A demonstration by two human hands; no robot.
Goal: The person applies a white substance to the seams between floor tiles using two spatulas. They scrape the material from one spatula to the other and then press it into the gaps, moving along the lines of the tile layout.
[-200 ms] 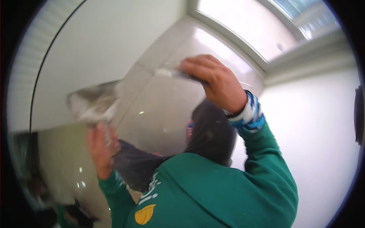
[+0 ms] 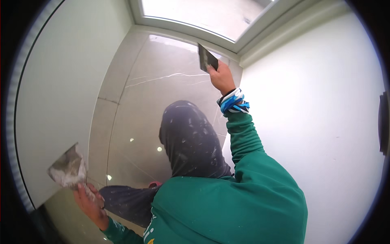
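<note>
At the lower left, my left hand (image 2: 90, 205) is closed around the handle of a putty knife (image 2: 65, 156). Its wide blade is coated with pale, whitish putty (image 2: 71, 175). Farther ahead, my right hand (image 2: 223, 78) grips a second scraper (image 2: 206, 59), a flat dark blade with a light smear on it. That blade is held up near the base of the window frame, beside the right wall; whether it touches anything I cannot tell. A blue, white and black cloth band (image 2: 234, 101) is wrapped around my right wrist.
A white wall (image 2: 308, 134) rises close on my right, and a pale panel (image 2: 57, 89) stands on the left. Ahead is a light window frame (image 2: 187, 30) above shiny grey tiles (image 2: 122, 134). My bent knee (image 2: 187, 138), in dark speckled trousers, is between my arms.
The view has turned and sharpened. My right hand now reaches farther ahead, its blade swung from pointing left to pointing up. My left hand with the putty knife sits lower and farther left in view.
</note>
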